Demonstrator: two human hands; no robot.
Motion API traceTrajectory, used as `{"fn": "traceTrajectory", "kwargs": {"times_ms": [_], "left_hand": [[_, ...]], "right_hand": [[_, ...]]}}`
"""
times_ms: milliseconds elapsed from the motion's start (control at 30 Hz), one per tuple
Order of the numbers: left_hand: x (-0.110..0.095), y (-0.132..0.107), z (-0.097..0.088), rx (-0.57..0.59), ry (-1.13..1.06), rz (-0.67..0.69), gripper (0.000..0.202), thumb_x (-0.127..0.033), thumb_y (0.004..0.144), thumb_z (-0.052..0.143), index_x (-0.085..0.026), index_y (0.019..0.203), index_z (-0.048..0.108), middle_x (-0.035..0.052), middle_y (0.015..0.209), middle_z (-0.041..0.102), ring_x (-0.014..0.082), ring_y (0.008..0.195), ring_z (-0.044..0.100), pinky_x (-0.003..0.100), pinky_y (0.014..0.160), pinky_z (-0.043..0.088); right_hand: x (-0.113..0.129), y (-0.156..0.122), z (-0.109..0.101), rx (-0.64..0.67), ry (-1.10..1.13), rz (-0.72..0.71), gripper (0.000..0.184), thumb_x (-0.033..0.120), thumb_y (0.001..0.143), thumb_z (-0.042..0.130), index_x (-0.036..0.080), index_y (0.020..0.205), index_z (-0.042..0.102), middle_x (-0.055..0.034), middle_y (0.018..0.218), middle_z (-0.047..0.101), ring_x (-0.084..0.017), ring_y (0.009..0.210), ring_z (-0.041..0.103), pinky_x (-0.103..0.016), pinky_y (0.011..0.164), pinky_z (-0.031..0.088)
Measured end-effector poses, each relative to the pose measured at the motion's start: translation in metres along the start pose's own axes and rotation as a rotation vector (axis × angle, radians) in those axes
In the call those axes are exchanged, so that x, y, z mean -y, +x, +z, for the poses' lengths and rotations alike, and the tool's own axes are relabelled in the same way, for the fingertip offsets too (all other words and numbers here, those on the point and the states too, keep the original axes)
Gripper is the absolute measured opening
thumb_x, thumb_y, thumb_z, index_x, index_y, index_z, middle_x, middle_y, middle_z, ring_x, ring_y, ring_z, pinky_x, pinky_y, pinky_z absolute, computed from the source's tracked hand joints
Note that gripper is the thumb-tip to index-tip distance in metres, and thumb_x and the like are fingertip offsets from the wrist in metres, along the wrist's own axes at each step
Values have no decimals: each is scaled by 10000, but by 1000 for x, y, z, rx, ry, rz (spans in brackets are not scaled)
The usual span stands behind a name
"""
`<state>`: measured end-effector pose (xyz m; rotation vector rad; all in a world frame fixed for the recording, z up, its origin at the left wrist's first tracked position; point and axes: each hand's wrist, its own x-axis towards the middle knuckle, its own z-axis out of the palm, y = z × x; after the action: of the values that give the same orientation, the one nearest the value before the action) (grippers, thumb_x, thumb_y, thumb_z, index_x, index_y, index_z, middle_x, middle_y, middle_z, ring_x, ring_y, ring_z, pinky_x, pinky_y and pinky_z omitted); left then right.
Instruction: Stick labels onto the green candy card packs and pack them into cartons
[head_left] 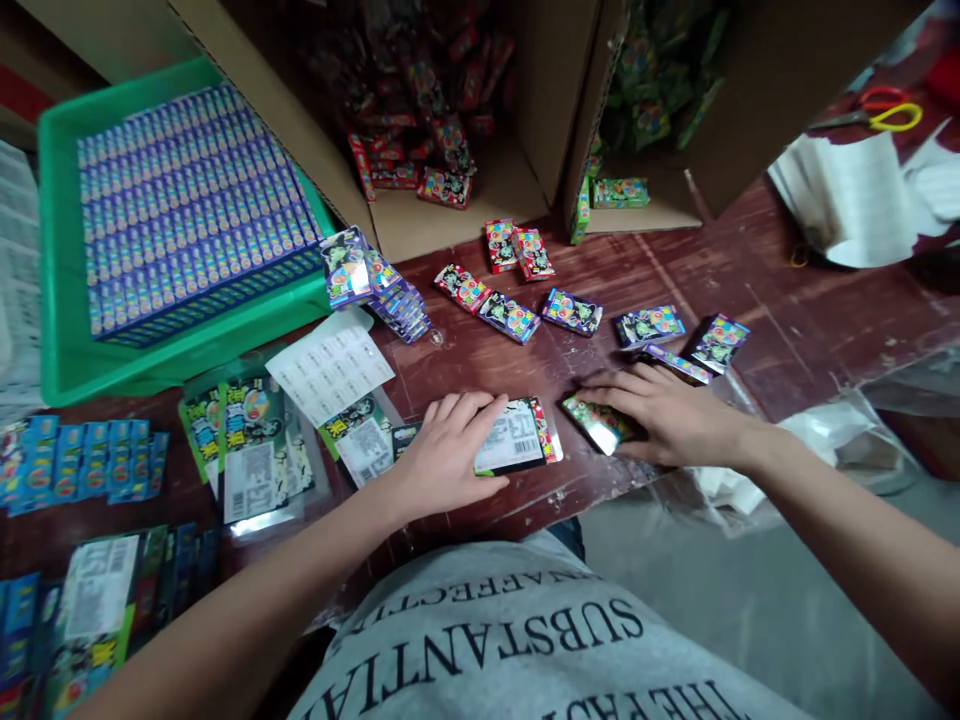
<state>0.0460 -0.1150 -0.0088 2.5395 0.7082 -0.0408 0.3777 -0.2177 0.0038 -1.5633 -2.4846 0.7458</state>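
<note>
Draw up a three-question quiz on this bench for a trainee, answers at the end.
1. Multiple choice: The right hand is on
A) the scissors
B) a small box
C) the white sheet of stickers

2. True or false: The left hand is on the floor.

3. Fill in: The tray holding rows of purple boxes is ____ in colour.

Key:
1. B
2. False; it lies on a package with a white label.
3. green
</note>
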Motion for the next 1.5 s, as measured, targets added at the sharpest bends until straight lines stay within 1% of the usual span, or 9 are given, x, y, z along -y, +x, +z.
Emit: {"fn": "traceTrajectory", "kwargs": {"times_ms": [167,400,600,867,1033,1167,1267,1367,1500], "left_hand": [[-8,-10,-6,-85,-15,-14,947,-438,755,791,-170,1533,321,152,1399,503,340,1297,487,501,1082,379],[8,-40,-27,-141,-76,-37,957,-405,792,772,-247,1574,243,133,1444,458,325,1338,477,486,1122,387],[15,-56,-35,-181,-175,-96,988,-379,779,790,-294,1590,232,111,1471,430,335,1359,464,510,1155,386],[6,-64,-24,-286,-195,-165,1026,-359,776,781,-280,1601,178,125,1460,400,321,1374,442,507,1158,413],[8,-72,-15,-367,-146,-225,979,-351,778,772,-254,1584,226,140,1431,420,333,1362,446,532,1151,408],[4,-78,-13,-393,-169,-264,955,-348,771,785,-260,1569,267,137,1421,428,343,1350,453,540,1142,411],[-1,-78,-14,-462,-242,-364,1004,-372,724,846,-286,1554,287,129,1430,421,350,1346,464,555,1140,414],[-2,-78,-16,-641,-373,-504,1001,-447,715,872,-305,1531,310,126,1449,430,359,1362,463,581,1139,411],[3,-85,-12,-830,-669,-552,646,-348,965,626,-289,1522,304,131,1491,473,303,1379,483,550,1150,418]], "right_hand": [[29,41,9,-234,98,-22,762,542,788,793,174,1399,524,-181,1276,551,-353,1190,552,-547,1005,508],[45,58,6,-88,363,-157,811,557,748,827,233,1421,509,-136,1328,495,-295,1247,553,-459,1036,522],[55,72,-17,-163,403,-183,798,504,733,856,291,1427,525,-108,1320,500,-289,1263,543,-436,1068,503],[72,109,-26,-117,269,-280,764,529,820,772,261,1477,488,-136,1336,484,-296,1265,545,-460,1078,499],[79,127,-25,-24,157,-267,718,428,853,750,272,1499,477,-140,1394,484,-313,1202,599,-493,1021,544],[87,139,-26,-18,197,-290,743,447,814,793,289,1484,514,-127,1376,521,-318,1199,612,-482,1018,557],[99,144,-23,-14,303,-350,860,515,801,798,320,1548,420,-117,1461,489,-332,1329,539,-500,1113,491],[116,147,-6,-190,411,-234,884,498,811,798,332,1561,362,-123,1541,433,-354,1436,429,-563,1173,412],[136,149,37,-406,836,81,448,403,935,678,304,1346,530,-87,1220,648,-238,1082,676,-467,948,598]]}}
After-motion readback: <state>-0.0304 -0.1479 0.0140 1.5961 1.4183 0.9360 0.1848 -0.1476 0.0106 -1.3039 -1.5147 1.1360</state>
